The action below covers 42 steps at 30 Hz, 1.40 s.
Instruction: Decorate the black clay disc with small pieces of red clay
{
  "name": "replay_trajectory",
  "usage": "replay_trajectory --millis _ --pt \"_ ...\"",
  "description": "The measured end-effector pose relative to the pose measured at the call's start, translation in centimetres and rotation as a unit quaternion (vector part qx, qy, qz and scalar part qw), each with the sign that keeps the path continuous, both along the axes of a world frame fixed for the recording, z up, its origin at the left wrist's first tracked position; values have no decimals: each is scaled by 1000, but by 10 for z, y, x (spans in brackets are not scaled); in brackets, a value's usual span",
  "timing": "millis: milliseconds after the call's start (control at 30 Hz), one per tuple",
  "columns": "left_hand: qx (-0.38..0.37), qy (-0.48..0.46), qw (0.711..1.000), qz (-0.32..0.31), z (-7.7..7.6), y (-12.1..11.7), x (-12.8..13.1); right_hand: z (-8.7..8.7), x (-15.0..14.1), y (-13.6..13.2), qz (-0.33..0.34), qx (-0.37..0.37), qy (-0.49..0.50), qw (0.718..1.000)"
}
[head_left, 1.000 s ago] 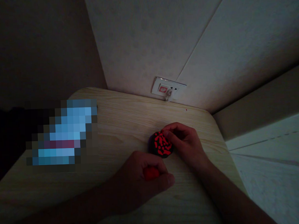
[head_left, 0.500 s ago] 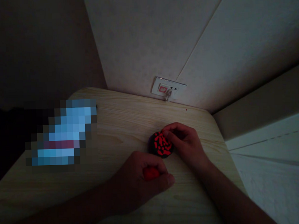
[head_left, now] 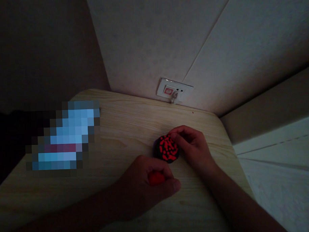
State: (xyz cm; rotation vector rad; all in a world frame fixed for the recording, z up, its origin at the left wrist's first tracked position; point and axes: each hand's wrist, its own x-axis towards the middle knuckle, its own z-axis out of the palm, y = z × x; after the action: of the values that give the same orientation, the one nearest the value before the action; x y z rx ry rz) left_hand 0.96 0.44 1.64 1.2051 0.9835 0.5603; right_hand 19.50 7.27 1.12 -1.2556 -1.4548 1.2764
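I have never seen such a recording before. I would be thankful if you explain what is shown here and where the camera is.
There is no machine: these are a person's bare hands, seen from a camera worn on the head, looking forward and down. On the wooden tabletop lies a dark round piece covered with red bits. The right hand has its fingertips at the edge of that piece; whether they pinch anything is unclear. The left hand curls around a red lump. The bright shape to the left is pixelated, so I cannot identify it.
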Motion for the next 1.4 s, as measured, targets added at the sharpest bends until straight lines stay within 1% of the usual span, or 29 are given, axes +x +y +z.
replay_trajectory --millis 367,500,667,800,867,933,1000,1067,1100,1133,1200,1267,1333,1400 --pt "8 -5 1000 -7 1 0 0 -1 0 0 10 -11 11 1000" --pt "2 -2 1000 -4 1 0 0 0 0 0 9 -9 -1 1000" --pt "15 6 1000 -2 1 1 0 -1 0 0 13 -7 -2 1000" --pt "9 -7 1000 5 0 0 -1 -1 0 1 -3 3 -4 1000" --pt "4 -43 999 18 -2 -1 -2 0 1 2 -21 20 -2 1000" --pt "9 -107 994 29 -4 -1 -4 3 4 2 -50 57 -5 997" --pt "12 -172 984 50 -6 1 -8 8 7 -2 -80 110 -18 991" --pt "-10 -237 968 78 -7 2 -11 14 9 -9 -88 168 -43 981" --pt "-22 -262 960 96 -6 3 -12 17 9 -15 -85 210 -60 972" --pt "-31 -281 953 112 -5 4 -13 20 8 -21 -62 256 -80 961" --pt "-39 -302 943 134 -2 3 -13 24 5 -34 26 350 -99 931" --pt "-33 -307 940 145 2 1 -13 25 -1 -45 92 416 -122 896" --pt "-8 -294 941 168 5 -1 -11 25 -6 -52 120 463 -164 863" --pt "24 -275 944 181 6 -4 -11 23 -10 -55 122 485 -190 845"
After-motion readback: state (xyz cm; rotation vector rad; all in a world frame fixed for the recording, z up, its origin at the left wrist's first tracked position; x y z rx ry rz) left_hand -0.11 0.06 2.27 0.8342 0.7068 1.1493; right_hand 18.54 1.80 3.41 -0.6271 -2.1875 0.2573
